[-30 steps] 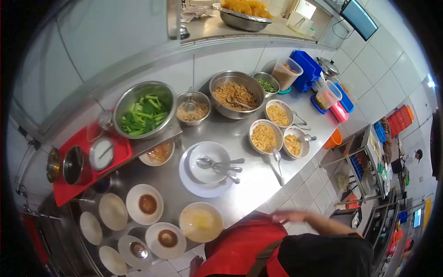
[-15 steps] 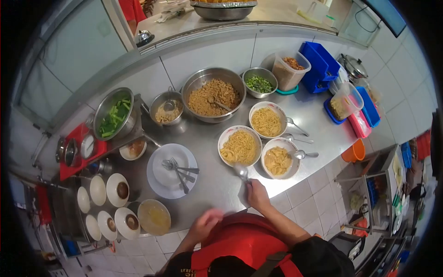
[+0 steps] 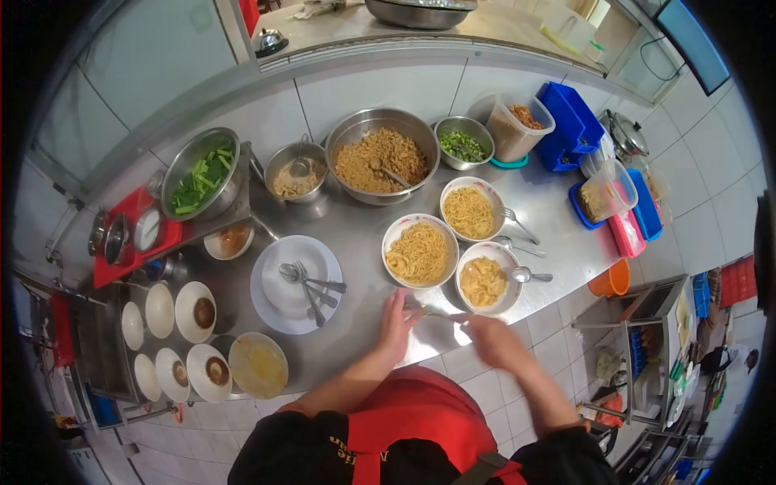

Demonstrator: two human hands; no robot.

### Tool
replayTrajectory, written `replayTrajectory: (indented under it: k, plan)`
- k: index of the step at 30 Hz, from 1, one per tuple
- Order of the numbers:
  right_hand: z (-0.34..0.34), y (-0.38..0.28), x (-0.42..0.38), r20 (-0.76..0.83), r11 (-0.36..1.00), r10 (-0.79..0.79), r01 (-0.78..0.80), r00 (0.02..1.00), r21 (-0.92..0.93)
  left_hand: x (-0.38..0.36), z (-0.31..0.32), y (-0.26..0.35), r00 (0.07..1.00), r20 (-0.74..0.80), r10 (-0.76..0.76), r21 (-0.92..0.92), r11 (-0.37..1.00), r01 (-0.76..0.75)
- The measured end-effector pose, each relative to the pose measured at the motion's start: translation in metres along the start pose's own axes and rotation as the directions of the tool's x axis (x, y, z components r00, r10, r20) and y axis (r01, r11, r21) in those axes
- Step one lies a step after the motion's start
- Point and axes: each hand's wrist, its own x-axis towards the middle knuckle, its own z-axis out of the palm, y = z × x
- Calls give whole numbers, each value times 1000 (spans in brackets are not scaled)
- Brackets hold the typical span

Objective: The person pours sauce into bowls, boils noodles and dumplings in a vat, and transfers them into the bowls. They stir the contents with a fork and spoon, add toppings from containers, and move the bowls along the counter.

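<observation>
My right hand (image 3: 493,341), slightly blurred, grips the handle of a metal spoon (image 3: 440,315) above the counter's front edge. The spoon's far end reaches left to my left hand (image 3: 394,330). That hand is upright with its fingers stretched out, at the spoon's tip; whether it touches the tip is hard to tell. Just beyond my hands stands a bowl of noodles with pale pieces (image 3: 420,252). Behind it is a second bowl of noodles (image 3: 469,212). To the right, a bowl of pale sliced food (image 3: 483,283) has a spoon (image 3: 532,276) resting on its rim.
White plates (image 3: 257,284) carrying spoons and forks lie left. Several bowls with dark sauce (image 3: 196,314) fill the left end. Along the back stand minced meat (image 3: 384,162), chopped green onions (image 3: 462,146) and leafy greens (image 3: 206,182). Blue bins (image 3: 566,121) stand at the right.
My left hand has come up and forward to the spoon's end. My right hand has moved right, drawing the spoon back from the noodle bowl and turning it sideways. The camera view has shifted slightly.
</observation>
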Motion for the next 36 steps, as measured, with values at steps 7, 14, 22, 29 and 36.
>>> replayTrajectory:
  k: [7, 14, 22, 29, 36]
  plan:
    - [-79, 8, 196, 604, 778, 230, 230, 763, -585, 57, -14, 23, 961, 260, -93, 40, 996, 85]
    - [-28, -3, 130, 265, 701, 117, 109, 957, -705, 43, -11, 27, 987, 131, 89, 93, 991, -101]
    - [65, 9, 63, -367, 910, -168, 1, 915, -415, 36, -29, 26, 945, 207, 254, 106, 954, -280]
    - [79, 13, 71, -426, 925, -181, 7, 886, -379, 25, -31, 17, 972, 156, 176, 65, 980, -188]
    - [73, 3, 71, -269, 936, -49, -50, 962, -349, 32, -43, 22, 968, 181, 174, 73, 979, -189]
